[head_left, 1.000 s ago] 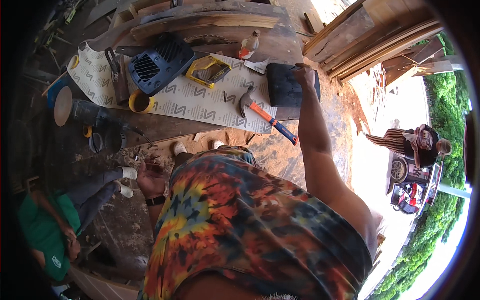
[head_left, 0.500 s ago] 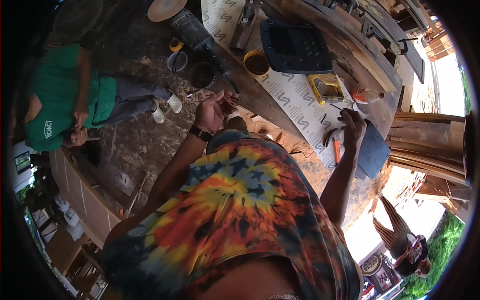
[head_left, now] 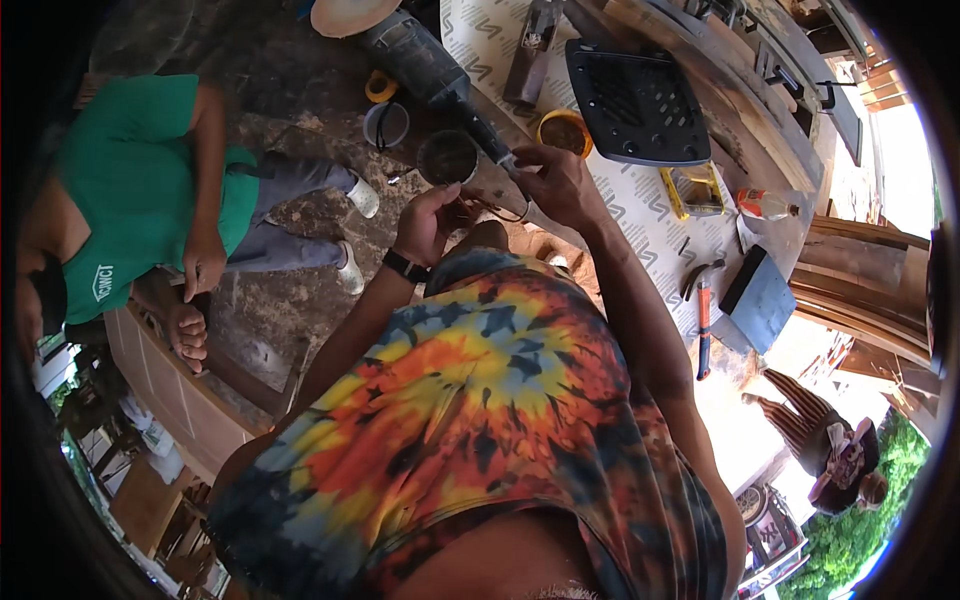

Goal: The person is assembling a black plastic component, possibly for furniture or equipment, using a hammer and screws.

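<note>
My left hand (head_left: 428,222), wearing a dark wristband, is palm up with its fingers curled round a thin brownish cord (head_left: 508,217). The cord loops across toward my right hand. My right hand (head_left: 562,188) has its fingertips pinched at the narrow tail of a dark power tool (head_left: 425,68) with a round pale disc (head_left: 350,14). What the right fingertips grip is too small to make out. Just left of that tail stands a dark round pot (head_left: 447,158).
A patterned sheet covers the bench, bearing a black grooved panel (head_left: 637,103), yellow tub (head_left: 565,130), yellow case (head_left: 694,190), bottle (head_left: 766,204), hammer (head_left: 704,315) and blue-grey block (head_left: 762,300). A person in green (head_left: 140,190) stands at left; another person (head_left: 845,455) is far right.
My right hand has moved left from over the bench near the hammer to the power tool's tail. My left hand stays low beside it. The green-shirted person's hands have shifted apart.
</note>
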Demonstrator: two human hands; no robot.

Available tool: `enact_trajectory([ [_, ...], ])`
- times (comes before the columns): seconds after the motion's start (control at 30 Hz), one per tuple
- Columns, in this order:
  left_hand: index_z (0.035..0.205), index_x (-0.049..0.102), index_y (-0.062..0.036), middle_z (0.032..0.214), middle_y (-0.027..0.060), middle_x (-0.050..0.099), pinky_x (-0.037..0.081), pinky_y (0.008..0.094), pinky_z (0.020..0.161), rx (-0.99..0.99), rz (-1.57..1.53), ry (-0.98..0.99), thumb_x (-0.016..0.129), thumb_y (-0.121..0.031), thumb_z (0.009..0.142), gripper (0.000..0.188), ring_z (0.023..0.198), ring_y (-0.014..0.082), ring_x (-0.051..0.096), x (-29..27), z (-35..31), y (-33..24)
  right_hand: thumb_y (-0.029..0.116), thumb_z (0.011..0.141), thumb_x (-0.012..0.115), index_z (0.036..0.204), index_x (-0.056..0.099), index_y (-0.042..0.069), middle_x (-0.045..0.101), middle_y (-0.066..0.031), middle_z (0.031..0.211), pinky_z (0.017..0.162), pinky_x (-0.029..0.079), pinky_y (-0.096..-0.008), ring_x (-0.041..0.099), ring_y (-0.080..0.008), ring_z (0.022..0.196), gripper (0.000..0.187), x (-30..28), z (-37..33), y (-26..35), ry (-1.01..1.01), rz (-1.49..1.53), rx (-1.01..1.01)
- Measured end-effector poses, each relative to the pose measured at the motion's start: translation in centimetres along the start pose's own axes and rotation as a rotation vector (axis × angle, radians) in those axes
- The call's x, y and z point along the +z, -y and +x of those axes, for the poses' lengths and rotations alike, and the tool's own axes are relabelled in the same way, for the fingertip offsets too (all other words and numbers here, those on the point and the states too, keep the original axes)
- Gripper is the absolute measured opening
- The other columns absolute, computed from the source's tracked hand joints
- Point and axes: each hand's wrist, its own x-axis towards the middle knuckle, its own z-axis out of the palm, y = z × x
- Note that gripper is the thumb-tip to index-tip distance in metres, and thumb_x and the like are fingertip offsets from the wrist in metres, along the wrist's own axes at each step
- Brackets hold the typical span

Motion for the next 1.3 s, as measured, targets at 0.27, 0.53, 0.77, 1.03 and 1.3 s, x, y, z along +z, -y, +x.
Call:
enact_trajectory([
  [0.27, 0.116, 0.069, 0.0057, 0.098, 0.0111, 0.073, 0.055, 0.0312, 0.082, -0.076, 0.416, 0.246, 0.054, -0.023, 0.100, 0.036, 0.090, 0.0160, 0.069, 4.6, 4.0, -1.6, 0.012, 0.086, 0.068, 0.125, 0.066, -0.003, 0.076, -0.0182, 0.100, 0.081, 0.056, -0.0329, 0.074, -0.0217, 0.092, 0.042, 0.0, -4.3, -1.4, 0.137, 0.051, 0.176],
  [0.53, 0.105, 0.074, 0.0009, 0.087, 0.0036, 0.072, 0.054, 0.0239, 0.069, -0.191, 0.631, 0.361, 0.062, -0.022, 0.099, 0.027, 0.077, 0.0088, 0.067, 8.7, 9.4, -1.5, 0.012, 0.078, 0.066, 0.114, 0.073, 0.000, 0.075, -0.0175, 0.084, 0.073, 0.056, -0.0346, 0.073, -0.0243, 0.076, 0.038, -2.4, -11.3, -6.1, -0.183, 0.214, 0.509],
  [0.77, 0.104, 0.072, -0.0009, 0.082, 0.0025, 0.070, 0.051, 0.0214, 0.063, -0.163, 0.744, 0.431, 0.067, -0.022, 0.098, 0.023, 0.068, 0.0059, 0.063, 10.7, 11.9, -0.9, 0.014, 0.080, 0.068, 0.108, 0.075, 0.000, 0.075, -0.0184, 0.089, 0.074, 0.055, -0.0356, 0.071, -0.0241, 0.077, 0.033, -0.9, -15.4, -11.1, -0.368, 0.038, 0.638],
  [1.03, 0.121, 0.063, 0.0009, 0.089, 0.0065, 0.070, 0.051, 0.0246, 0.065, -0.136, 0.771, 0.508, 0.056, -0.007, 0.097, 0.026, 0.071, 0.0112, 0.063, 10.7, 10.8, 0.9, 0.016, 0.080, 0.062, 0.099, 0.079, 0.007, 0.074, -0.0194, 0.091, 0.079, 0.058, -0.0376, 0.073, -0.0320, 0.082, 0.028, -3.4, -17.6, -12.1, -0.549, -0.114, 0.637],
  [1.3, 0.108, 0.065, -0.0009, 0.095, 0.0001, 0.064, 0.041, 0.0236, 0.058, 0.054, 1.181, 0.651, 0.069, -0.008, 0.086, 0.023, 0.064, 0.0062, 0.049, 14.6, 7.7, 6.8, 0.016, 0.076, 0.063, 0.085, 0.077, 0.008, 0.073, -0.0155, 0.085, 0.070, 0.055, -0.0439, 0.070, -0.0354, 0.079, 0.019, -5.2, -17.1, -11.3, -0.319, -0.197, 0.081],
])
